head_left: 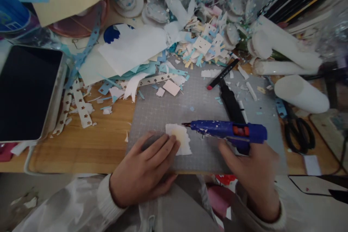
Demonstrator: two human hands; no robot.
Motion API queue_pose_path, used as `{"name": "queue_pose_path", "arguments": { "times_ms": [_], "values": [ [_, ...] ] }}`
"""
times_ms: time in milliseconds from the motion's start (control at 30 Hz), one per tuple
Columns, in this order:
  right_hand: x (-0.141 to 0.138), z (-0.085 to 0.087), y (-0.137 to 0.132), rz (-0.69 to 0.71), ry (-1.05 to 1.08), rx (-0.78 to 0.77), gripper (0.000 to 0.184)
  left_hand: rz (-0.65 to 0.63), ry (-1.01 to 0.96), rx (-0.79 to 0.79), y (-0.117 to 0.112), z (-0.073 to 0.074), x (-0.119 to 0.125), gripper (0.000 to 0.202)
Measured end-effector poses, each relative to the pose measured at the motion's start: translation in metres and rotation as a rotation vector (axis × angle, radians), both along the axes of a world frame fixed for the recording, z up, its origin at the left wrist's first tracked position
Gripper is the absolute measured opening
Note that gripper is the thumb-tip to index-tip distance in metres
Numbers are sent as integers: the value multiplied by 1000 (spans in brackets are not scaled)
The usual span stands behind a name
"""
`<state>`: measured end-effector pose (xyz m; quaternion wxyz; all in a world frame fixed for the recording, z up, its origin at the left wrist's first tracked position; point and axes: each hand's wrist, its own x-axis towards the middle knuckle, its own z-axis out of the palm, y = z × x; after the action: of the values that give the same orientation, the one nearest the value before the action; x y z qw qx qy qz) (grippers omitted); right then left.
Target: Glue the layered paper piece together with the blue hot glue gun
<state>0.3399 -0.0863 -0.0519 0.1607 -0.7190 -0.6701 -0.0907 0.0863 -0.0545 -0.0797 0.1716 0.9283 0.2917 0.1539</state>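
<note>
Wooden tabletop [81, 148], crowded with craft litter; catalogued left to right.

Far left: dark tablet [27, 92] in a pale case, screen off. Beside it, punched paper strips [78, 105] with star-shaped holes, lying loose among blue and white offcuts.

Centre: grey cutting mat [168, 110] with a printed grid, its rear edge buried under a heap of paper scraps [195, 47].

Left hand [144, 172]: palm down, fingers extended and flat, pressing on the near-left edge of a small white paper piece [181, 139] that lies on the mat. Nothing gripped; the hand pins the piece in place. Wrist in a pale cuffed sleeve.

White paper piece: irregular outline, faint yellowish patch at its middle, just under the gun's nozzle.

Blue glue gun [228, 130]: held roughly level, nozzle pointing left, tip at or just above the paper's upper right edge; contact cannot be told.

Right hand [254, 174]: closed round the gun's grip from below, wrist low at the mat's near edge.

Step in hand, as judged: applying hot glue to the paper piece. The next move calls for a steady nozzle, a controlled trigger squeeze, and the left fingers kept clear of the glue.

Behind the gun: black marker [223, 74] with red tip. Right: black scissors [297, 130]; white foam rolls [285, 52].
</note>
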Motion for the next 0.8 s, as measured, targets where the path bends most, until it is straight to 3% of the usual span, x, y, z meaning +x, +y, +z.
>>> {"name": "queue_pose_path", "arguments": {
  "times_ms": [100,267,367,500,633,733,800],
  "values": [
    [-1,-2,-3,-133,136,22,29,22,-47,9,1,0,-1,52],
    [-5,3,-7,-66,438,71,27,126,-247,-36,0,5,-7,50],
    [-10,4,-13,-45,561,112,27,191,-409,-142,-5,14,-5,46],
    [-25,0,-26,14,849,124,33,296,-634,-524,-17,27,29,36],
    [-49,-7,-40,92,1096,104,41,337,-945,-1057,-26,30,81,38],
    [-52,-9,-50,188,1060,133,61,397,-1055,-1258,-31,27,103,37],
    [-39,-7,-56,273,914,146,68,436,-1100,-1334,-34,24,107,37]
  ]
}}
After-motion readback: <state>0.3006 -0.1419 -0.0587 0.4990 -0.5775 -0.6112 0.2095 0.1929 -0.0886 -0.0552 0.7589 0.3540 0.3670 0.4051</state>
